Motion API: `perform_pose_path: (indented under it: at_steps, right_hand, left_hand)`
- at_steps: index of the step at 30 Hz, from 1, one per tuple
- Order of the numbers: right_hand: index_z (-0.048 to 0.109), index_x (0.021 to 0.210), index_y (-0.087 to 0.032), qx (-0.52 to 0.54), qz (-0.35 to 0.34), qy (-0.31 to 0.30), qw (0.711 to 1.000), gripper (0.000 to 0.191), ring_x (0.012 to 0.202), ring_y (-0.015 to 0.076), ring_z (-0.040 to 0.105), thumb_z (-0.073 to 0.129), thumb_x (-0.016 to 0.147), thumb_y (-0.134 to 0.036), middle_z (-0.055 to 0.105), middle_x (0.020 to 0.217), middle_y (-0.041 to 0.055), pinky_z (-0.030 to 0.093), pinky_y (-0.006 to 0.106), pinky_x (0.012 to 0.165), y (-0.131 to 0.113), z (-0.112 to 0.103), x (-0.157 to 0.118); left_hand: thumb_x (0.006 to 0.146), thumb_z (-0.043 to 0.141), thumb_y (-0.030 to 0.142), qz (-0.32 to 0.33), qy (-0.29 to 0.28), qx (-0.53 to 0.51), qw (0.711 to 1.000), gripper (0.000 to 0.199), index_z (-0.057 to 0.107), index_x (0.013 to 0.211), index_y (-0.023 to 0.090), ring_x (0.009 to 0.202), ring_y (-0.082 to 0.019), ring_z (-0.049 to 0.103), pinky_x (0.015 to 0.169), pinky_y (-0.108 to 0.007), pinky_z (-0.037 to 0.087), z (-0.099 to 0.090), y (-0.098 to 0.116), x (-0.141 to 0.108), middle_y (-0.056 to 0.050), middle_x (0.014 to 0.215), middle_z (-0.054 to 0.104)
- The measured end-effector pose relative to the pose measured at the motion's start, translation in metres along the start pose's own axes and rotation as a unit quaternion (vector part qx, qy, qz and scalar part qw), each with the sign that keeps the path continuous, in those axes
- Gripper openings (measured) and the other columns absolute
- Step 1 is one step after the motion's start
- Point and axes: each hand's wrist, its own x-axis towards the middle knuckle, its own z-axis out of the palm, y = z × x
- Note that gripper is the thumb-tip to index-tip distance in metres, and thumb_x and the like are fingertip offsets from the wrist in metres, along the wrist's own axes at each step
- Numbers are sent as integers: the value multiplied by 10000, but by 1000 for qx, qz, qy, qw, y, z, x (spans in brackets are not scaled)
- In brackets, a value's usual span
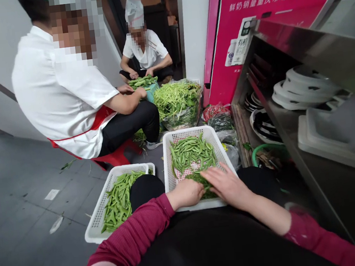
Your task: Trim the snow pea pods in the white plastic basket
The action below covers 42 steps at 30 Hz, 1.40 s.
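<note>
A white perforated basket [168,168] stands between my knees, with green pea pods [192,151] in its far part. A darker green heap of trimmings [208,191] lies in its near part, partly covered by my hands. My left hand [187,192] is closed over the near end, its fingertips curled in; whatever they grip is hidden. Close beside it on the right, my right hand [227,185] reaches in over the trimmings, fingers stretched out and somewhat apart, tips near the left fingers. A second white basket [94,228] by my left knee holds more pea pods [119,201].
A person in white [66,86] sits on a red stool [114,158] at left; another person [145,51] squats farther back, both handling greens. A bag of leafy stems [177,101] stands ahead. Metal shelves [293,132] with plates flank my right, above a green tub [255,154].
</note>
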Motion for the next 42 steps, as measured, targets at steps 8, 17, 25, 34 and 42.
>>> perform_pose_path:
  at_steps: [8,17,25,34,42]
  right_hand:
    - [605,746,-180,320,189,-25,928,227,606,145,601,439,795,-328,634,608,-1,445,255,637,-20,34,6]
    - [557,803,-183,360,221,290,859,212,720,155,578,416,793,-340,623,779,30,440,307,702,13,26,54]
    - [642,820,-188,-162,162,-148,962,135,839,198,577,592,697,-215,613,930,79,403,283,713,67,52,76]
    - [648,833,-208,-108,119,-142,977,121,802,156,560,609,720,-231,581,873,33,403,254,709,67,41,65]
    - [662,850,-236,81,-15,-53,995,179,789,147,545,538,759,-144,584,839,26,421,268,729,33,16,31]
  left_hand:
    - [847,336,390,-59,163,-246,954,399,436,543,151,540,-85,418,550,-201,341,20,-1,-10,18,536,449]
    - [797,371,292,-170,172,-300,923,310,439,532,148,512,-89,405,550,-216,371,24,-15,6,22,502,410]
    - [661,462,112,-99,14,-8,995,308,603,932,151,924,-186,515,817,-272,405,47,-27,-12,-103,1001,547]
    - [808,366,276,-242,41,-295,923,211,535,799,151,436,-76,474,458,-202,404,31,-36,-1,0,612,558]
    - [790,417,306,-176,8,-487,855,206,494,714,132,326,-35,364,290,-138,266,14,-16,10,46,510,470]
